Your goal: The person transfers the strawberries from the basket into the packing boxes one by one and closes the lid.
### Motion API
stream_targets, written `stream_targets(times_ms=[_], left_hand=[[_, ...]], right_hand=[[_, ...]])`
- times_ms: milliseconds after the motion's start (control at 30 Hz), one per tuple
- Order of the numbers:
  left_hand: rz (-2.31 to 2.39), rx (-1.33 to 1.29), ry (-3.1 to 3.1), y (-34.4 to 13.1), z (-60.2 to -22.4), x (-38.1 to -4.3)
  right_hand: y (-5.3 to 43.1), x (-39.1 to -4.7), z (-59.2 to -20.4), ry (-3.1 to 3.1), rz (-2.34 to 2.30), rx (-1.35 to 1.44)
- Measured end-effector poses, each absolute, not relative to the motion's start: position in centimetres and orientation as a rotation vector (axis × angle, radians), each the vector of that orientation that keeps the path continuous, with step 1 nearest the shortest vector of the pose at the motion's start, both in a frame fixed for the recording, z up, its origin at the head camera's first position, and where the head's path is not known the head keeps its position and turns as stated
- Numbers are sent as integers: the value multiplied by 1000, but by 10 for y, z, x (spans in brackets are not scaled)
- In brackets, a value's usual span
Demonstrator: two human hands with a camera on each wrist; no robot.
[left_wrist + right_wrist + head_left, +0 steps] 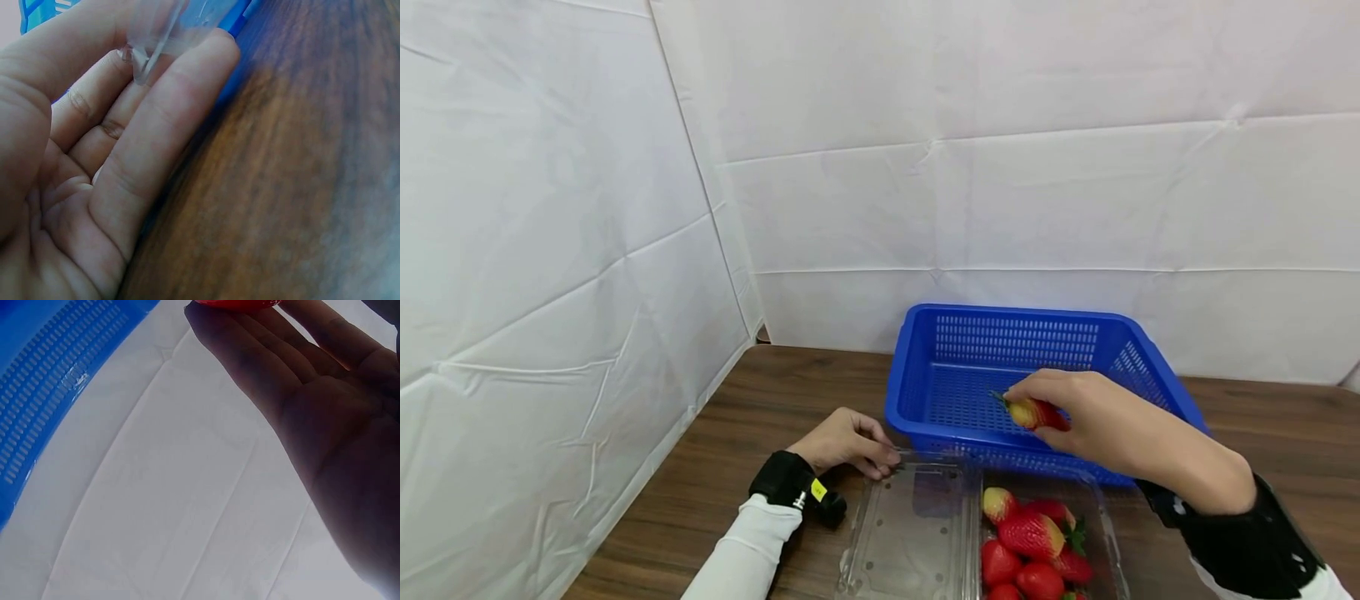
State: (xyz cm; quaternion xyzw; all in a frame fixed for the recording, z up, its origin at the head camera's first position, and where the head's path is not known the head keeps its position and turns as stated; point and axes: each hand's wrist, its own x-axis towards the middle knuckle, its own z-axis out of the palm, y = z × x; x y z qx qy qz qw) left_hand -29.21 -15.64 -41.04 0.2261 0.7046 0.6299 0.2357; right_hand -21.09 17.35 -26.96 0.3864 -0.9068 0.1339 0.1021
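My right hand (1086, 412) holds a strawberry (1036, 413) between thumb and fingers over the front part of a blue plastic basket (1015, 317). The strawberry is red with a pale yellow end and green leaves. Just its red underside (240, 304) shows at the top of the right wrist view. With thumb and fingers, my left hand (850, 443) pinches the corner of a clear plastic clamshell's lid (910, 533). In the left wrist view the clear corner (147, 59) sits between the fingers. Several strawberries (1030, 533) lie in the clamshell's right half.
The basket stands on a brown wooden table (700, 500), directly behind the clamshell. White sheeting (1000, 192) hangs behind the table and along its left side. Bare wood lies to the left of the left arm.
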Motion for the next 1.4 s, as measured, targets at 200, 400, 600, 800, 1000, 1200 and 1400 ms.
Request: stream_targets(times_ms=[200, 400, 600, 800, 1000, 1200, 1400], left_hand=[[1724, 616, 1948, -157, -414, -295], [1715, 604, 1942, -157, -421, -301], [1714, 609, 1937, -158, -421, -302], [1715, 603, 1938, -158, -420, -302], [1715, 598, 1930, -158, -421, -300], [1719, 591, 1922, -157, -420, -300], [1722, 586, 1912, -158, -420, -300]], right_hand=[[178, -203, -271, -2634, 378, 1178], [185, -194, -274, -2627, 377, 1224], [192, -189, -278, -2648, 385, 1200], [195, -187, -281, -2662, 380, 1210], [192, -185, -282, -2667, 402, 1237], [186, -183, -283, -2712, 427, 1249], [181, -183, -286, -2733, 445, 1275]])
